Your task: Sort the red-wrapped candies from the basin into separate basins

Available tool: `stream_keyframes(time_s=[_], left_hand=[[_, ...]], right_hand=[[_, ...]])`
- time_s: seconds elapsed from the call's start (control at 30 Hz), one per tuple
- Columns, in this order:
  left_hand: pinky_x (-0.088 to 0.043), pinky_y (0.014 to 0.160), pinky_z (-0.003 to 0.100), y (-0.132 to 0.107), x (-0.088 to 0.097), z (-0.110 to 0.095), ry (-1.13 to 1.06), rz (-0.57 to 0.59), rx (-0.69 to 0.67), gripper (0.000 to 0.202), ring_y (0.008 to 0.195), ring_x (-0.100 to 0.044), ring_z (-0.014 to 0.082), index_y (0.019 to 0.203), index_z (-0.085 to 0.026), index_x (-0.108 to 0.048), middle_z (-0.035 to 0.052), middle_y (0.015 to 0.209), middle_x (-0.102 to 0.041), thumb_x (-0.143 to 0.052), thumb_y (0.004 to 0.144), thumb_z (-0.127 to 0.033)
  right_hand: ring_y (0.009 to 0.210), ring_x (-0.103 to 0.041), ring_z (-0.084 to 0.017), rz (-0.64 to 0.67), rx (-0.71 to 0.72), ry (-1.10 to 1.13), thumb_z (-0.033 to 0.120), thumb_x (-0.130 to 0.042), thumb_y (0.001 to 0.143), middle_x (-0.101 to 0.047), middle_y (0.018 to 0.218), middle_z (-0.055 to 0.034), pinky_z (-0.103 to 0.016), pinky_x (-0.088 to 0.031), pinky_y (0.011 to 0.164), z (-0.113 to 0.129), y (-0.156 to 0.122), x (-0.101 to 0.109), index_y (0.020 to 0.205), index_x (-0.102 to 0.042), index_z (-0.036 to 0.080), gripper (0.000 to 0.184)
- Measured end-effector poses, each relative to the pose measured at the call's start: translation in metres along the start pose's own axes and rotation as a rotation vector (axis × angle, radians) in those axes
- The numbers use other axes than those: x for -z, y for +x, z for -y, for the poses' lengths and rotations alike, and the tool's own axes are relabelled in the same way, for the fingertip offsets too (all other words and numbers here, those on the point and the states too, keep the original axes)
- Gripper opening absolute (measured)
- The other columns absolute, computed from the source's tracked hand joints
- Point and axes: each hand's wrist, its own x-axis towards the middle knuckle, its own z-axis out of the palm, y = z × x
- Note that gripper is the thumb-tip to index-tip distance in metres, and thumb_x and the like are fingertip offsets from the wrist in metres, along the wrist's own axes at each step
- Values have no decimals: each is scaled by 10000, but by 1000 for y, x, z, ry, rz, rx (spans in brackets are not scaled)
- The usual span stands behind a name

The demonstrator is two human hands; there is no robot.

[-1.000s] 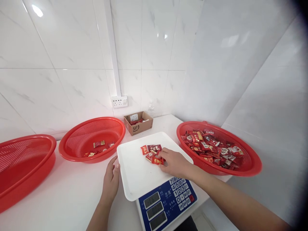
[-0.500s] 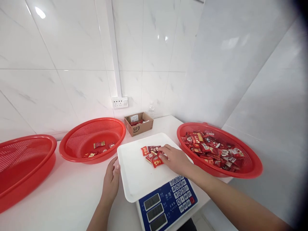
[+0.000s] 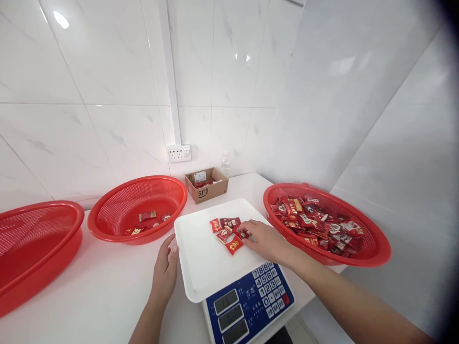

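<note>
Several red-wrapped candies (image 3: 234, 246) lie in a loose cluster on the white weighing tray (image 3: 204, 267). My right hand (image 3: 263, 239) reaches over the tray from the right, its fingertips closed on a dark red wrapped candy (image 3: 242, 233) at the cluster's right side. Beside the tray's left edge, my left hand (image 3: 167, 267) holds nothing, its fingers apart and its fingertips close to the rim. Under the tray is a digital scale (image 3: 251, 301) with a blue panel, displays and a keypad; the digits are too faint to read surely.
To the right stands a red basket (image 3: 380, 243) filled with wrapped candies. A second red basket (image 3: 96, 224) at left holds a few candies, and a third basket (image 3: 39, 291) stands farther left. Behind the tray are a small cardboard box (image 3: 211, 192) and a clear bottle (image 3: 225, 165).
My right hand has shifted slightly right and down, uncovering more of the candies. My left hand stays beside the tray.
</note>
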Motion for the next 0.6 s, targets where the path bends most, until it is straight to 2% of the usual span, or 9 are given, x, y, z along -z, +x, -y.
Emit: stream_keyframes(time_s=[0.3,0.37,0.5,0.6], left_hand=[[-324,1036,462,1,-1,1,-12,-7,-11,501,1261,-395,254,1270,-244,-437,84,1356,-460,-351,875,-540],[-325,1034,467,1,-1,1,-14,-4,-9,506,1261,-394,259,1272,-242,-436,87,1357,-458,-352,873,-543],[-332,1029,463,0,-1,1,-12,-4,-5,507,1258,-396,255,1273,-247,-433,83,1352,-463,-349,873,-547],[-334,1028,460,0,-1,1,-9,-4,-7,502,1255,-401,249,1271,-251,-437,79,1349,-468,-352,873,-544]], right_hand=[[1027,-546,-213,-82,8,-88,267,-415,891,-574,1130,-62,-313,-438,725,4,2,-1,1099,-567,228,261],[1038,-536,-204,-82,73,-40,277,-441,881,-578,1133,-54,-315,-443,771,6,-2,1,1073,-586,234,245],[1088,-493,-196,35,340,12,218,-505,833,-599,1136,-36,-325,-393,925,14,-9,1,1074,-606,225,262],[1090,-486,-208,79,407,-20,167,-471,829,-608,1138,-44,-343,-377,951,18,-11,-1,1111,-597,207,312]])
